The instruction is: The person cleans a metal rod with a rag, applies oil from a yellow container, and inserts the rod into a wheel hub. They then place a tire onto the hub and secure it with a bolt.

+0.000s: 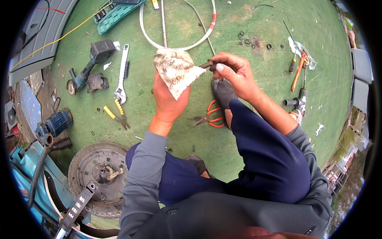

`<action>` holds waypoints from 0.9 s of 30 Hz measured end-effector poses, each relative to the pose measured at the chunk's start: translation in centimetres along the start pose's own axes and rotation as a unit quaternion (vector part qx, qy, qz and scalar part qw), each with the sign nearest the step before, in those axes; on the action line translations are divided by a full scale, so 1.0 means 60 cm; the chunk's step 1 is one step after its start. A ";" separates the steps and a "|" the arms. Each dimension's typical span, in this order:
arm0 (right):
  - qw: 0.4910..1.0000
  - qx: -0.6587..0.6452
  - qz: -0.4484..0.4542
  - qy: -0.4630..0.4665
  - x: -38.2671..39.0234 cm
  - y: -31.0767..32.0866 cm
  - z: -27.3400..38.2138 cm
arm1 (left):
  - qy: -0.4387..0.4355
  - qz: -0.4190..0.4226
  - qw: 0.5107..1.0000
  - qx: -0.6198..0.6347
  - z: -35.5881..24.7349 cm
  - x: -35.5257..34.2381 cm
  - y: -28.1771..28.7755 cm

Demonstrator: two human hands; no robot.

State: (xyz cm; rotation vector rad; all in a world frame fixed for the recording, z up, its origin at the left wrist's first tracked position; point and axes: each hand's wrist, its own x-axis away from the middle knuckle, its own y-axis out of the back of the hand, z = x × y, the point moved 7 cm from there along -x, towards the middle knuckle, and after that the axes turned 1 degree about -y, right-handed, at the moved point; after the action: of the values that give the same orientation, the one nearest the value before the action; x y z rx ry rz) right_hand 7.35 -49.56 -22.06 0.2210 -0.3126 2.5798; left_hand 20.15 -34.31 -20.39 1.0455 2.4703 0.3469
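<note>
My left hand (170,101) is closed around a white rag (177,69) smudged with dark grime. From the rag's right side juts a short dark cylindrical part (205,65); whether it continues inside the cloth is hidden. The fingertips of my right hand (234,71) pinch the outer end of that part. A long thin metal rod (163,28) runs away from the rag's far edge; I cannot tell whether it touches the cloth. On the green floor below my hands lie orange-handled pliers (207,118), beside my shoe (224,92).
An adjustable wrench (122,75), yellow-handled pliers (116,116) and an angle grinder (87,69) lie left. A wheel (75,169) is near left. Beyond my hands is a coiled white hose (143,28). Several small dark rings (247,41) and an orange pipe wrench (299,71) lie right.
</note>
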 end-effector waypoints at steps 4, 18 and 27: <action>0.996 0.077 -0.029 -0.035 0.005 0.002 -0.027 | 0.247 -0.039 0.922 0.296 0.082 0.023 -0.013; 0.988 0.118 0.018 -0.096 0.010 0.000 -0.078 | 0.398 -0.081 0.700 0.587 0.119 0.040 -0.033; 0.986 0.117 0.076 -0.091 -0.014 -0.029 -0.067 | 0.430 -0.063 0.672 0.599 0.127 0.056 -0.046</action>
State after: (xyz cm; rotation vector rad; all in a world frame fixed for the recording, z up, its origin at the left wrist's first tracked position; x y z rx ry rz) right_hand 8.59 -47.49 -25.78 0.5386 -0.0925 2.7525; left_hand 20.02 -33.32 -29.13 1.2557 3.6369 -1.3833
